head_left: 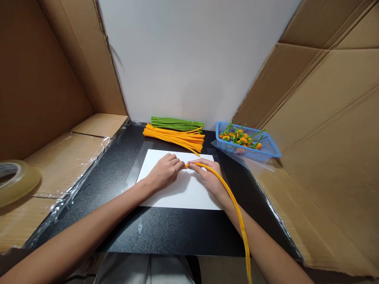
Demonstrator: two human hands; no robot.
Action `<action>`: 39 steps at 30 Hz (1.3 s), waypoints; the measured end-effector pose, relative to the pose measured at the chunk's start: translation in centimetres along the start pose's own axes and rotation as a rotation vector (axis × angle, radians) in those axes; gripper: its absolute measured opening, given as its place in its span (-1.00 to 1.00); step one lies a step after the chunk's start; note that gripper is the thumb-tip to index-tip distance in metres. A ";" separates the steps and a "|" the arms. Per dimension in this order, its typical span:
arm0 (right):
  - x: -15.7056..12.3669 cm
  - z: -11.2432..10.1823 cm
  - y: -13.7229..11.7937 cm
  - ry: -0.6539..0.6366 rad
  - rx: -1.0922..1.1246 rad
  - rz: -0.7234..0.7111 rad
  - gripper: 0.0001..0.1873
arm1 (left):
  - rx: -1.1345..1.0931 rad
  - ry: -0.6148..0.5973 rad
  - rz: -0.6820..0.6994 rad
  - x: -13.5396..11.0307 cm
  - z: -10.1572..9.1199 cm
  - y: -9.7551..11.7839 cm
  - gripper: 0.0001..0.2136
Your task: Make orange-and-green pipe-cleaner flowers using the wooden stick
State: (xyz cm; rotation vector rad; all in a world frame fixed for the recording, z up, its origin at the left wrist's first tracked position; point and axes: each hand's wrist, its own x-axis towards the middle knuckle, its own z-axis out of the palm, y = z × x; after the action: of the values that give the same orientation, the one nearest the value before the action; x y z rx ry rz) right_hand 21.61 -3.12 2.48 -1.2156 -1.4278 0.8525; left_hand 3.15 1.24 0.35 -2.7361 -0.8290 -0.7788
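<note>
My left hand (165, 171) and my right hand (207, 178) meet above a white paper sheet (189, 195). Between their fingertips is the end of a long orange pipe cleaner (233, 201), which curves down past my right wrist and out of the bottom of the view. The exact pinch is partly hidden by my fingers. Beyond the sheet lies a bundle of loose orange pipe cleaners (174, 138), with a tighter bundle of green pipe cleaners (177, 124) behind it.
A blue plastic basket (268, 148) at the back right holds several orange flowers with green stems (241, 139). The black tabletop (160, 232) is walled by cardboard sheets (319, 118) on both sides and a white wall (192, 59) behind. A clear tape roll (16, 182) sits far left.
</note>
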 end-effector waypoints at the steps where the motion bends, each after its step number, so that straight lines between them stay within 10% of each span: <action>1: 0.0 0.1 0.1 0.010 0.009 -0.009 -0.88 | -0.025 0.003 -0.020 0.0 0.1 0.1 -0.78; 14: -0.5 1.0 1.0 0.120 -0.082 -0.072 -0.85 | -0.472 0.014 -0.366 0.2 0.6 1.1 -0.83; 21: -0.5 0.3 -0.1 0.135 -0.322 -0.388 -0.87 | -0.741 0.018 -0.742 0.3 0.5 0.7 -0.73; 30: -0.3 0.6 0.3 0.061 0.130 -0.006 -0.83 | -1.080 0.186 -0.964 0.3 1.4 0.9 -0.58; 39: -0.4 1.0 0.7 0.181 0.240 0.015 -0.63 | -0.881 0.311 -0.864 0.7 -0.6 2.0 -0.73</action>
State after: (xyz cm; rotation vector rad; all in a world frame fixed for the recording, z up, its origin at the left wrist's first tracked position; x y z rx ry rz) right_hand 20.81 -3.20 1.55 -1.0921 -1.1374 0.8737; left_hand 4.57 -0.28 1.19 -2.6325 -1.9957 -2.0799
